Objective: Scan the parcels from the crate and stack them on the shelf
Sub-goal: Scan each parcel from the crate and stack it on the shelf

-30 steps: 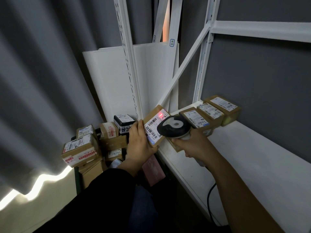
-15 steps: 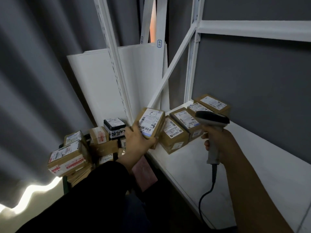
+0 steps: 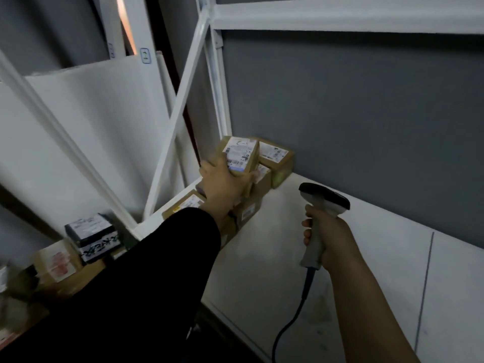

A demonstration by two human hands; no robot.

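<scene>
left hand (image 3: 225, 184) grips parcel (image 3: 242, 155) over shelf (image 3: 353, 258) stack | right hand (image 3: 331, 239) holds scanner (image 3: 323, 203) | risk: off-centre placement topples the stack

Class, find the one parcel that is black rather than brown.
The black parcel with white labels, left of the shelf; the others are brown cardboard.

Brown cardboard parcel (image 3: 241, 155) with a white barcode label; white shelf (image 3: 366, 258), slate-grey wall (image 3: 366, 113). The barcode scanner (image 3: 323, 199) is pale grey with a black head. Sleeve (image 3: 157, 271) black. One box (image 3: 91, 237) black-and-white, boldly lettered.
</scene>
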